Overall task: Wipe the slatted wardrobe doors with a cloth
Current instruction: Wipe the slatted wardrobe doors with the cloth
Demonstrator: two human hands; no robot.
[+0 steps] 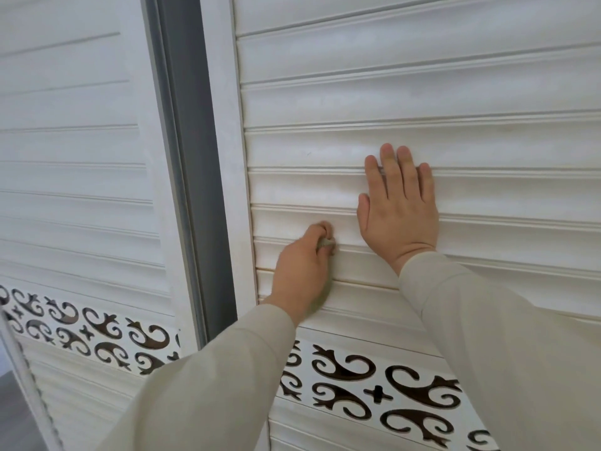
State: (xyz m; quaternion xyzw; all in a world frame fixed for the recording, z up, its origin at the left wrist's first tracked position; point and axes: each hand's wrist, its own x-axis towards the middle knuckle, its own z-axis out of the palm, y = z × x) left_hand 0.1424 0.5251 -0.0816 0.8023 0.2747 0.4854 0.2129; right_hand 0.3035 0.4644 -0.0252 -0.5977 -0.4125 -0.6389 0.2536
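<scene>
A white slatted wardrobe door point(422, 102) fills the right and middle of the view. My right hand point(400, 209) lies flat on its slats, fingers straight and pointing up. Lower and to the left, my left hand point(304, 268) pinches a small greyish cloth point(326, 244) and holds it against a slat near the door's left frame. Only a small bit of the cloth shows between the fingers. A second slatted door point(71, 141) stands at the left, set further back.
A dark grey gap point(198, 157) runs vertically between the two doors. A band of dark scroll cut-outs point(374, 385) crosses both doors below the hands. A thin white pole point(22, 379) leans at the lower left.
</scene>
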